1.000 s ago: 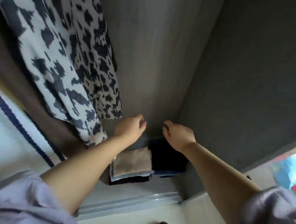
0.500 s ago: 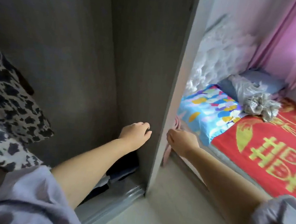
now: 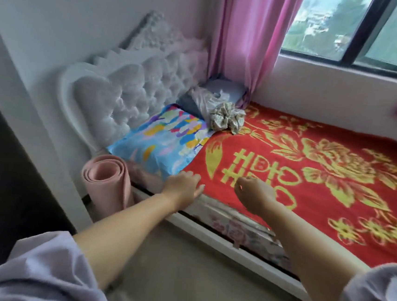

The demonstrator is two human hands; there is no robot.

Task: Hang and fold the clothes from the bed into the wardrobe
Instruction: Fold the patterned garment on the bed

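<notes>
The bed (image 3: 232, 244) with a red and gold blanket (image 3: 311, 180) fills the right half of the view. Near its head lie a crumpled patterned garment (image 3: 227, 119) and a pale silky garment (image 3: 203, 100) on a blue-grey pillow. My left hand (image 3: 184, 186) reaches out over the bed's near edge, fingers loosely curled, holding nothing. My right hand (image 3: 255, 192) hovers beside it over the blanket, fingers relaxed and empty. The wardrobe's dark side (image 3: 0, 179) shows only at the left edge.
A colourful pillow (image 3: 162, 139) lies by the white tufted headboard (image 3: 130, 88). A rolled pink mat (image 3: 107, 185) stands between wardrobe and bed. Pink curtains (image 3: 247, 38) hang beside a window (image 3: 359, 27). Bare floor (image 3: 181, 270) lies below my arms.
The view has swung right from the wardrobe's inside to the bed. Both hands stay stretched out and empty, now over the bed's edge instead of the folded stack.
</notes>
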